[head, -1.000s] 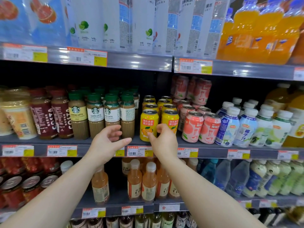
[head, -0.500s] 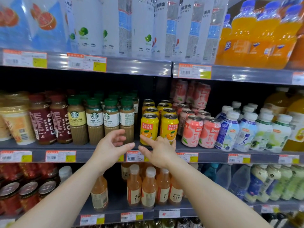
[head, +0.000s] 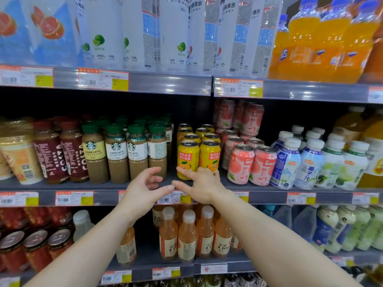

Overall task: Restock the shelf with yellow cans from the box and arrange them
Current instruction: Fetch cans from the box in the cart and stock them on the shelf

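Yellow cans stand in two rows on the middle shelf [head: 103,189], running back into the dark; the front left can [head: 187,158] and front right can [head: 210,155] face me with orange cartoon labels. My right hand [head: 201,185] hovers just below these two, fingers spread, with fingertips at the foot of the front cans. My left hand [head: 143,189] is open beside it, its fingers curled toward the right hand, holding nothing. No box is in view.
Green-capped Starbucks latte bottles [head: 116,154] stand left of the yellow cans, pink peach cans [head: 240,162] to the right, some stacked. White coconut juice bottles [head: 308,162] stand farther right. Orange drink bottles [head: 186,235] fill the lower shelf under my hands.
Both hands have drawn down and back from the front yellow cans toward the shelf edge, and come closer together. The cans have not moved.
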Tool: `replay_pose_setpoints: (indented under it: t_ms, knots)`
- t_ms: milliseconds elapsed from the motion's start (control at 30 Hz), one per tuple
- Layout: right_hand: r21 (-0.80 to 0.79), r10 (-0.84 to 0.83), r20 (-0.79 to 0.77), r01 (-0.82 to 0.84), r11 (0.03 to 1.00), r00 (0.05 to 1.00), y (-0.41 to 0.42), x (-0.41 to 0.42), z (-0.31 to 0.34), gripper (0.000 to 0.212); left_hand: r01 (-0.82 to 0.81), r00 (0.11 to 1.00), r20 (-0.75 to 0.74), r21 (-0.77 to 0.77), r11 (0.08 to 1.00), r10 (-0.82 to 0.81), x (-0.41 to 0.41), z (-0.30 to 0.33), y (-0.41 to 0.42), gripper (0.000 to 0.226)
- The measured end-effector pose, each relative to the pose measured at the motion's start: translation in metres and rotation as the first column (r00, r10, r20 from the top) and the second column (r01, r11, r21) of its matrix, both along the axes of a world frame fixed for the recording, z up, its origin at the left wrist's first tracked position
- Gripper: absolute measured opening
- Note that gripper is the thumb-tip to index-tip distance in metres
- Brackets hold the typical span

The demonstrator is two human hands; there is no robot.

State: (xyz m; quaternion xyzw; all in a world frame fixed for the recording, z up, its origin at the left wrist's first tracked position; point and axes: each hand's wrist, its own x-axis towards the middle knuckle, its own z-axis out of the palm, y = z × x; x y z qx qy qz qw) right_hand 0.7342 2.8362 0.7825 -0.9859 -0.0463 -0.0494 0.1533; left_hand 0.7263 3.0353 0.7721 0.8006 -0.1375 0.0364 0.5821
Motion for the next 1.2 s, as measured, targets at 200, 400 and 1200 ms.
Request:
replay_pose_setpoints:
  t_ms: [200, 400, 1200]
  knots:
    - [0.146, 0.034, 0.115, -0.051, 0.988, 0.993, -0.016, -0.015, 0.004, 0.056, -0.021, 0.999, 0.049, 0.040, 0.999, 0.019, -0.003, 0.007, -0.020, 0.065]
    - [0.211, -0.073, 0.233, 0.022, 0.977, 0.970, -0.074, -0.061, -0.003, 0.048, -0.313, 0.921, 0.344, 0.363, 0.878, 0.186, -0.014, 0.010, -0.079, 0.054]
    - [-0.216, -0.744, 0.013, 0.728, 0.650, 0.668, -0.605, -0.402, -0.074, 0.062, 0.178, 0.815, 0.171, 0.835, 0.520, -0.553, -0.266, -0.070, -0.692, 0.063]
